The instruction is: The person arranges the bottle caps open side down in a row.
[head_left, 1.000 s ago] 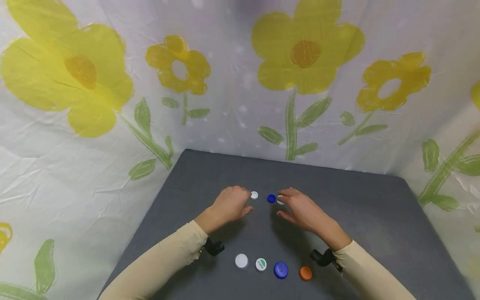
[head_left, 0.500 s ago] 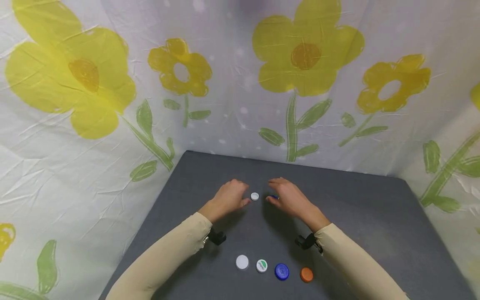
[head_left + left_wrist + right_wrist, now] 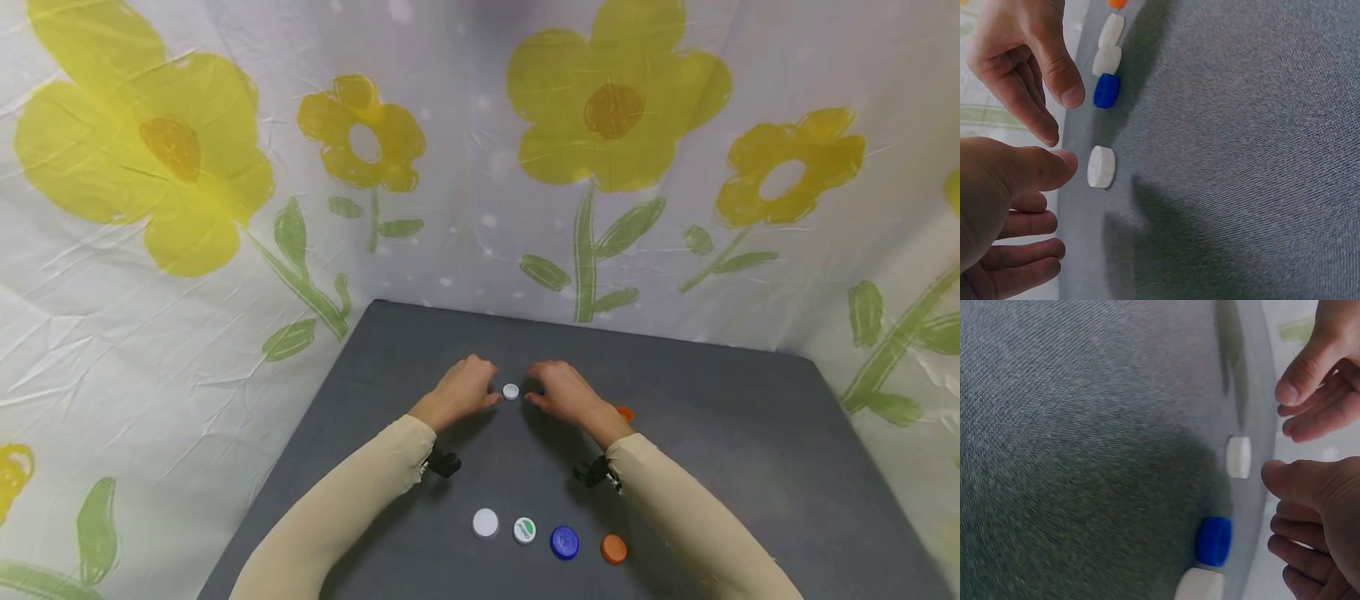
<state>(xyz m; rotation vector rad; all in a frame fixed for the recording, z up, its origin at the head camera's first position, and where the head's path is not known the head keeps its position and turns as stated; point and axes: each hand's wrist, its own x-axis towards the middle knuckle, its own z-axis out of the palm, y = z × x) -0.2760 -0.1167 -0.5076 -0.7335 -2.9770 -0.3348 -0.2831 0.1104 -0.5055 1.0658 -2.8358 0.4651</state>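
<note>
A small white bottle cap [image 3: 511,392] lies hollow side up on the grey table, between my two hands. My left hand [image 3: 463,387] hovers just left of it, fingers loosely bent and holding nothing. To its right hangs my right hand [image 3: 564,392], thumb apart from the fingers, with nothing in its grasp. Under the right hand sits a blue cap [image 3: 1214,541], mostly hidden in the head view. White caps [image 3: 1107,60] stand beyond it in the left wrist view. An orange cap [image 3: 625,413] peeks out beside the right wrist.
Nearer the body runs a row of larger caps: a white cap [image 3: 485,523], a white cap with a green print [image 3: 524,531], a blue cap [image 3: 564,542] and an orange cap [image 3: 613,549]. A flower-patterned curtain [image 3: 465,167] borders the table's far edge.
The right hand has shifted left over the far caps, closer to the white cap, uncovering an orange cap by its wrist. My left hand has moved slightly forward.
</note>
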